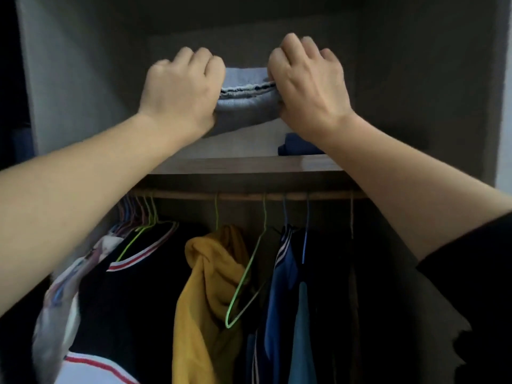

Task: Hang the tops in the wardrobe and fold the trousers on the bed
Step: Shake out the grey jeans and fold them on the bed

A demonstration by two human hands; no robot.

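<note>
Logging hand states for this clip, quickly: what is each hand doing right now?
Left hand: grips the left end of the folded pale-blue trousers.
Right hand: grips their right end.

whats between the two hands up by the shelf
In the head view, folded pale blue trousers fill the gap, held at either end by the left hand and right hand, above the wooden shelf.

One wide-angle camera, worn on the person's head, is the only view. It faces straight into the open wardrobe [415, 106] from close up, at a height just above the shelf [235, 165], whose top it sees. The rail [249, 195] lies lower in frame, and the left arm [83, 195] and right arm [401, 178] stretch in from the lower side edges.
</note>
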